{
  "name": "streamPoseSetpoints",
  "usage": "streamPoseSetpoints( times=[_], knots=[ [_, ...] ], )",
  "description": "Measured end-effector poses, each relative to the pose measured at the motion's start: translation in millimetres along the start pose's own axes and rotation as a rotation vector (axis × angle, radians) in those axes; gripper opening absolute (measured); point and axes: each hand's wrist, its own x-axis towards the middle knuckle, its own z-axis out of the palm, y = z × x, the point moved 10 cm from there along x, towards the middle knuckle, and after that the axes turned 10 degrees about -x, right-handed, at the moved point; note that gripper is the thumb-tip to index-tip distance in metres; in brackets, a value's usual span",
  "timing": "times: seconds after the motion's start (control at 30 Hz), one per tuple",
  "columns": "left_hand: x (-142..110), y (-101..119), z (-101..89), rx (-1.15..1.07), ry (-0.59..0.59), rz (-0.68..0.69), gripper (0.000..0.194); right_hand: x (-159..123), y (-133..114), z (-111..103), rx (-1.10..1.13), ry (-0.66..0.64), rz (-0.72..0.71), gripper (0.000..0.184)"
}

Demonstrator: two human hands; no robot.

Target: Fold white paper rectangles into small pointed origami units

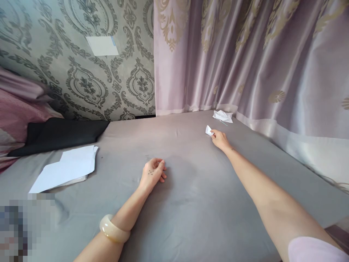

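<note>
My right hand (220, 139) is stretched forward, its fingers closed on a small folded white paper (208, 130) just above or on the grey sheet; I cannot tell which. Just beyond it lies a crumpled or folded white paper piece (223, 116), with a thin pale stick-like thing (224, 123) beside it. My left hand (153, 173) rests over the grey sheet (191, 203) nearer to me. Its fingers are loosely curled and somewhat apart, and nothing shows in them. A pale bangle (114, 230) circles the left wrist.
On the left lies a stack of white paper sheets (68, 167), in front of a folded black cloth (62, 133). Pinkish bedding (19, 112) is heaped at the far left. A lilac curtain (177, 72) hangs along the back and right edge. White paper (103, 46) is fixed to the patterned wall.
</note>
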Motion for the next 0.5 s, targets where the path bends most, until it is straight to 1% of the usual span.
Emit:
streamPoseSetpoints(
  times=[0.1, 0.17, 0.23, 0.3, 0.33, 0.4, 0.5],
  knots=[
    [-0.1, 0.4, 0.2, -0.002, 0.004, -0.004, 0.018, -7.2, 5.0, -3.3, 0.034, 0.017, -0.001, 0.05],
    [-0.2, 0.7, 0.4, 0.004, 0.005, -0.003, 0.017, -13.3, 10.6, -7.3, 0.054, 0.036, 0.013, 0.054],
    [0.2, 0.9, 0.0, 0.012, 0.006, 0.001, 0.015, -20.5, 13.8, -12.2, 0.066, 0.053, 0.028, 0.052],
    [1.0, 0.4, -0.4, 0.008, 0.006, 0.0, 0.015, -30.1, 8.8, -16.6, 0.069, 0.063, 0.024, 0.047],
    [1.5, -0.2, -0.5, 0.002, 0.006, -0.003, 0.014, -36.6, 1.7, -18.0, 0.07, 0.066, 0.009, 0.045],
    [1.9, -1.2, -0.4, -0.007, 0.007, -0.012, 0.015, -54.3, -25.5, -16.8, 0.085, 0.049, -0.071, 0.04],
    [0.9, 1.8, 1.9, 0.049, -0.002, 0.013, 0.017, -97.0, -89.0, -5.6, 0.127, -0.03, -0.278, 0.03]
  ],
)
